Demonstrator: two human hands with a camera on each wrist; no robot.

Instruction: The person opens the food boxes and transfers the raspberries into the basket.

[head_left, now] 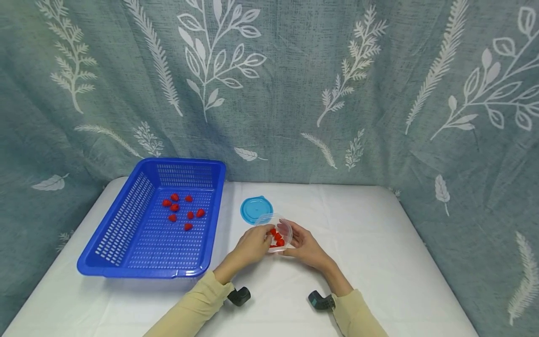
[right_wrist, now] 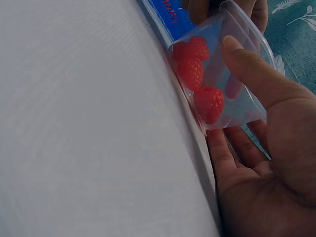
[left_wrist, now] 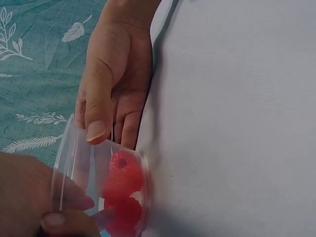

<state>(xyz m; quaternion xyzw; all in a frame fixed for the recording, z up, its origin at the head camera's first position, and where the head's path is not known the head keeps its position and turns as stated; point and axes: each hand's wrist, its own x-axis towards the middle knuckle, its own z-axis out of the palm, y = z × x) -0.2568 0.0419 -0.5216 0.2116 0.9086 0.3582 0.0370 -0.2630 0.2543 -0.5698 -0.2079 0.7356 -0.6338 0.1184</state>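
A clear plastic container stands near the table's middle with several red raspberries at its bottom. My right hand holds it from the right; the right wrist view shows the thumb against its wall and the fingers low around the far side. From the left, my left hand reaches over the rim with its fingers inside. Through the plastic in the left wrist view, fingertips show close to the raspberries; I cannot tell whether they pinch one. A round blue lid lies just behind the container.
A large blue slotted basket occupies the left of the white table, with several raspberries scattered on its floor. Behind the table hangs a green leaf-patterned cloth. Dark wrist-camera mounts stick out at both sleeves.
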